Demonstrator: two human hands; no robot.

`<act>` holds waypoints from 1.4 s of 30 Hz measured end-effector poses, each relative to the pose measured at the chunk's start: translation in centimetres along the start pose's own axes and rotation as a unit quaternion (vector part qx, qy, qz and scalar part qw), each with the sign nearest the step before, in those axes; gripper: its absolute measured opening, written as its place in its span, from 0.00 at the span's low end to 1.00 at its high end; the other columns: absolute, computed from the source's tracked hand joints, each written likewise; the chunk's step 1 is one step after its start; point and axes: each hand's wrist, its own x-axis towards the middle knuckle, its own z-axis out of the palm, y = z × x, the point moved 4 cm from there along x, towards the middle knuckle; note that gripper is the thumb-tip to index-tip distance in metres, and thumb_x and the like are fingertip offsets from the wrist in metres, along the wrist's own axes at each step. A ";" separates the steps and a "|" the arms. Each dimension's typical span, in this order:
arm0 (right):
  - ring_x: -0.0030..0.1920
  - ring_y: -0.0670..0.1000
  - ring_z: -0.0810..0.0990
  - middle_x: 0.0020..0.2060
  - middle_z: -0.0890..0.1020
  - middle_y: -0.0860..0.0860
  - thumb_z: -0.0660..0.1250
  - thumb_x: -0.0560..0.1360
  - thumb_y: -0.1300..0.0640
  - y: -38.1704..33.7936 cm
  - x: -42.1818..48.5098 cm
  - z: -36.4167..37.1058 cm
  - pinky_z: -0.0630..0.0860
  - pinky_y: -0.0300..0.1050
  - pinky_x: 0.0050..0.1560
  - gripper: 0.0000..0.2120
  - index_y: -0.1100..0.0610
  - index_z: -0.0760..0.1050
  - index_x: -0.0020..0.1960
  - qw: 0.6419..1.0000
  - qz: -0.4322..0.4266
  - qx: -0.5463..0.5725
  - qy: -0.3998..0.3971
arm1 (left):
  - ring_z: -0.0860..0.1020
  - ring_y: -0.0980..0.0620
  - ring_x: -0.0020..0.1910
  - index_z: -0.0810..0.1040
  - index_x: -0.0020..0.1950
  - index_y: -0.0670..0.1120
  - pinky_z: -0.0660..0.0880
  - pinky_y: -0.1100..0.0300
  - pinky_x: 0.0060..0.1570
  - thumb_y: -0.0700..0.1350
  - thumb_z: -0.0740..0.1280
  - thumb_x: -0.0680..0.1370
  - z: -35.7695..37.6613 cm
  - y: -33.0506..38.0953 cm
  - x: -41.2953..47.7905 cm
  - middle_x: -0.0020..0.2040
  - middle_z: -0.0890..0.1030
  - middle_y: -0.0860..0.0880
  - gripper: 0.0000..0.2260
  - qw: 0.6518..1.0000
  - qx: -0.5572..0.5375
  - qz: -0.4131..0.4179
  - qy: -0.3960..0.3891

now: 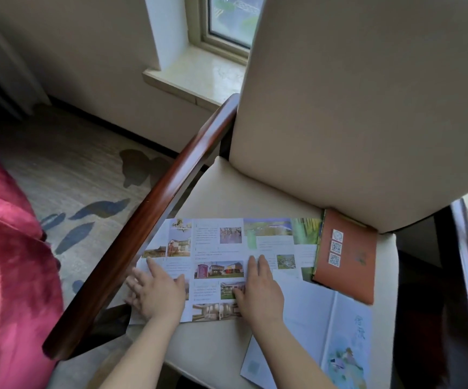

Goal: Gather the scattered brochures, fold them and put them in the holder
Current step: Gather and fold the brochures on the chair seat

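Both hands lie flat with straight fingers on an unfolded picture brochure (218, 244) spread across the cream chair seat (228, 189): the left hand (157, 294), fingers fanned and slightly blurred, presses its left part, and the right hand (258, 290), fingers close together, presses its middle, neither gripping anything. Just right of the right hand an orange folded brochure (349, 266) overlaps the sheet's right end, a pale unfolded brochure (305, 329) lies below it beside the right wrist, and the wooden armrest (143, 237) runs just left of the left hand.
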 end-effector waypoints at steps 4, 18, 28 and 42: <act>0.76 0.52 0.62 0.79 0.50 0.54 0.62 0.78 0.44 0.2 0.2 0.1 0.74 0.46 0.60 0.38 0.55 0.47 0.79 1.000 0.000 0.010 0.009 | 0.64 0.34 0.70 0.51 0.76 0.41 0.66 0.42 0.66 0.52 0.71 0.73 0.2 0.0 0.2 0.71 0.64 0.34 0.40 0.997 -0.065 -0.048 -0.007; 0.75 0.48 0.63 0.76 0.62 0.49 0.59 0.79 0.44 0.3 -0.4 -2.3 0.68 0.46 0.66 0.26 0.53 0.64 0.74 0.963 0.025 0.264 0.043 | 0.77 0.46 0.59 0.63 0.73 0.51 0.72 0.51 0.56 0.38 0.62 0.75 0.7 7.5 -7.0 0.62 0.78 0.49 0.28 0.985 -0.064 0.133 0.088; 0.62 0.50 0.75 0.65 0.73 0.49 0.60 0.79 0.49 1.4 -0.1 -3.2 0.71 0.44 0.56 0.16 0.51 0.71 0.66 0.944 0.051 0.327 0.007 | 0.74 0.44 0.34 0.73 0.62 0.39 0.75 0.52 0.38 0.35 0.56 0.80 3.0 7.0 -4.8 0.45 0.75 0.41 0.13 0.955 -0.275 0.099 -0.053; 0.61 0.50 0.77 0.60 0.77 0.51 0.60 0.79 0.54 4.6 -0.7 -2.9 0.73 0.46 0.60 0.14 0.54 0.75 0.63 0.923 0.099 0.372 0.014 | 0.78 0.43 0.45 0.78 0.49 0.43 0.71 0.54 0.41 0.40 0.68 0.74 -0.9 6.5 -4.3 0.47 0.83 0.44 0.05 0.965 -0.239 0.103 0.000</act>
